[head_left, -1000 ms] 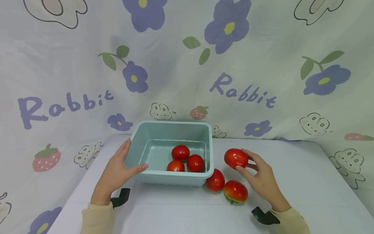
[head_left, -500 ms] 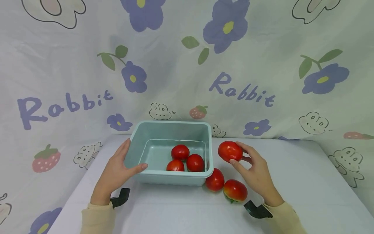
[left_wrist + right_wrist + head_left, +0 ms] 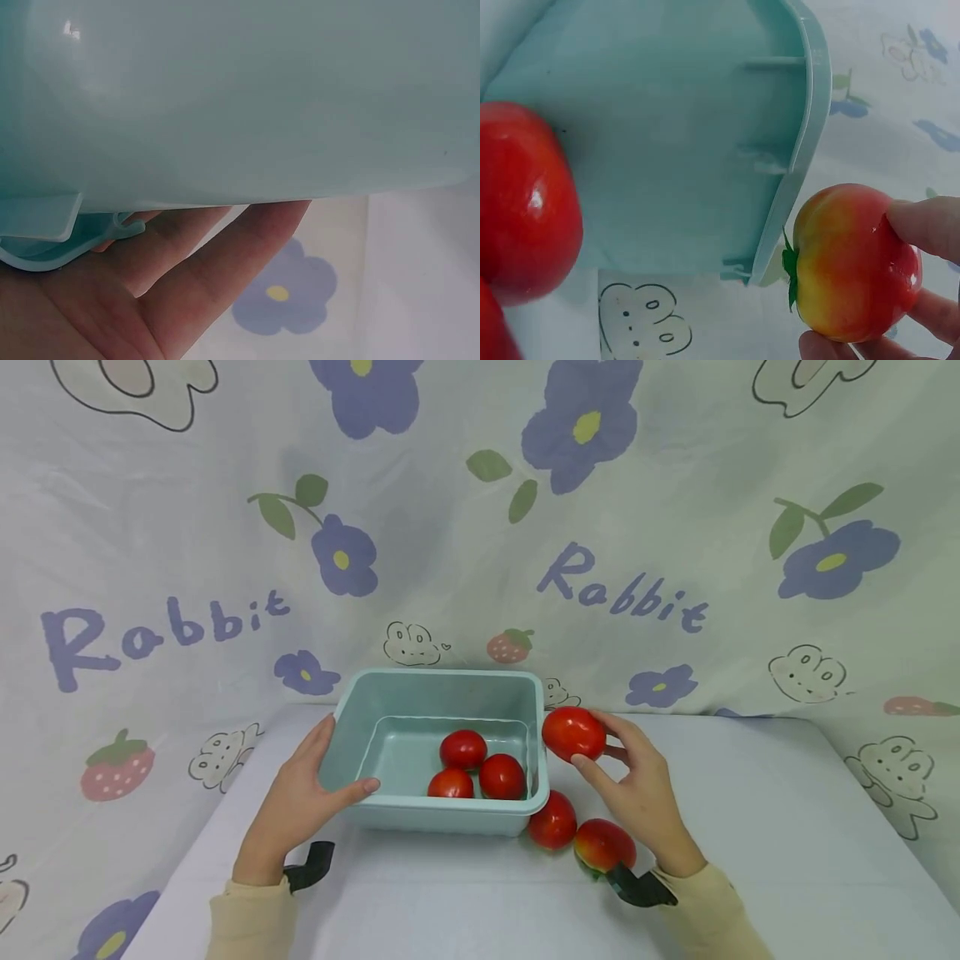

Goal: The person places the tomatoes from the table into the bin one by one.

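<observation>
A red tomato [image 3: 573, 734] with a yellowish side and green leaves is pinched between the thumb and fingers of my right hand [image 3: 637, 789]. It hangs just off the right rim of a pale blue-green plastic bin [image 3: 450, 817], raised above the table. My left hand [image 3: 300, 802] rests against the bin's left front corner, thumb over the front rim and fairly straight fingers along the outer left wall. Inside the bin lie a rear tomato [image 3: 462, 750], a right tomato [image 3: 502, 777] and a front tomato [image 3: 451, 783], its lower part hidden by the rim.
Outside the bin, one tomato [image 3: 552, 821] sits by its right front corner. Another tomato [image 3: 604, 846] lies beside it, partly covered by the black right wrist mount [image 3: 641, 887]. A patterned curtain [image 3: 450, 527] hangs behind the white table [image 3: 450, 910].
My right hand has carried its tomato leftward and slightly up, from well right of the bin to beside its right rim. The left hand and the bin stay where they were.
</observation>
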Demonstrator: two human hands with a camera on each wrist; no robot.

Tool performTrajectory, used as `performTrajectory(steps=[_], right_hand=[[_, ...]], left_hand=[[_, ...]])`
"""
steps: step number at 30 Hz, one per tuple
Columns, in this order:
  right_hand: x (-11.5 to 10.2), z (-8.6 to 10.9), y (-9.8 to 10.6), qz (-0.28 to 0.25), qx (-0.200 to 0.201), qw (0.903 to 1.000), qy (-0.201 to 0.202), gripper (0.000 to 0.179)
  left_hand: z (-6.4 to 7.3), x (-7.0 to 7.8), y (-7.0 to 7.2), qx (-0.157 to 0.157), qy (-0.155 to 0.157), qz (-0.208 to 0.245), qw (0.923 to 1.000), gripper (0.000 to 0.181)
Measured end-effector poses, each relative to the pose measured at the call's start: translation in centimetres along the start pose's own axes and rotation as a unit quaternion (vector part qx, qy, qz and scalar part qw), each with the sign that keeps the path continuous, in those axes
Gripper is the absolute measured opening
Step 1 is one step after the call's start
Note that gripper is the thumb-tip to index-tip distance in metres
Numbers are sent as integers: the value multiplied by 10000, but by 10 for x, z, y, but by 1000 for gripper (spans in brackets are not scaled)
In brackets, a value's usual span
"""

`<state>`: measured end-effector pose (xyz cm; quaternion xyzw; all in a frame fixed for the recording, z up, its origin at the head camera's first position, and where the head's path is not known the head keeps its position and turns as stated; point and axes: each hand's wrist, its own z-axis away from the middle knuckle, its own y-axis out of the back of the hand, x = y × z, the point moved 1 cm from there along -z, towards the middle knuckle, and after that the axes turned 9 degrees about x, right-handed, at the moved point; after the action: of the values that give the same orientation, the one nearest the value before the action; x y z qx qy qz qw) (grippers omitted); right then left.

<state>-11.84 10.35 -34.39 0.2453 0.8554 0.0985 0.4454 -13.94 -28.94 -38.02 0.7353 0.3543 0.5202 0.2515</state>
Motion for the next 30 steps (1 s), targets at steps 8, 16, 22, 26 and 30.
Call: performTrajectory(steps=[8, 16, 22, 26, 30], right_hand=[[-3, -6, -9, -164, 35, 9998, 111, 58], [-4, -14, -18, -300, 33, 9995, 37, 56], [12, -18, -29, -414, 85, 9990, 119, 59], [30, -22, -39, -425, 103, 9989, 197, 61], [32, -25, -46, -461, 77, 9985, 276, 61]], left_hand=[[-1, 2, 1, 20, -65, 6, 10000, 105], [-1, 3, 0, 21, -45, -23, 10000, 105], [-1, 2, 0, -16, -34, 13, 10000, 105], [-1, 2, 0, -29, -28, 14, 10000, 104], [-1, 1, 0, -29, -19, 17, 10000, 105]])
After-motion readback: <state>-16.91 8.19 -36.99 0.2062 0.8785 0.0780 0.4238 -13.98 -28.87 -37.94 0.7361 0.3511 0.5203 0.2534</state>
